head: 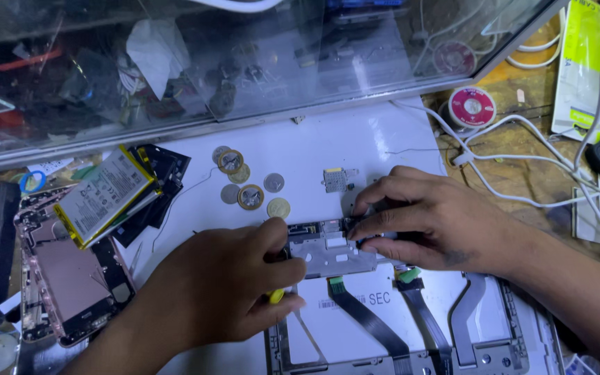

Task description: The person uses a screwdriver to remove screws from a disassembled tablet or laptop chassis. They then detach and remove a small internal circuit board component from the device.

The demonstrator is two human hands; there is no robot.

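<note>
opened tablet (pixel 411 333) is laid back-up at the near edge | metal shield plate (pixel 331 253), long axis left-right, is pinned between both hands | right hand (pixel 428 222) is pressed on its right end | left hand (pixel 227 292), closed round a yellow-handled tool (pixel 276 296), is set at its left end

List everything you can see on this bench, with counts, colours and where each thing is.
opened tablet: one, white, bottom centre
metal shield plate: one, silver, on the tablet's top edge
coins: about seven, silver and gold, above the tablet
battery: one, yellow-edged, left
opened phone: one, pinkish frame, lower left
solder spool: one, red, upper right
cables: several, white, right
left hand: holds a yellow-tipped tool
right hand: fingertips on the plate's right end
</note>
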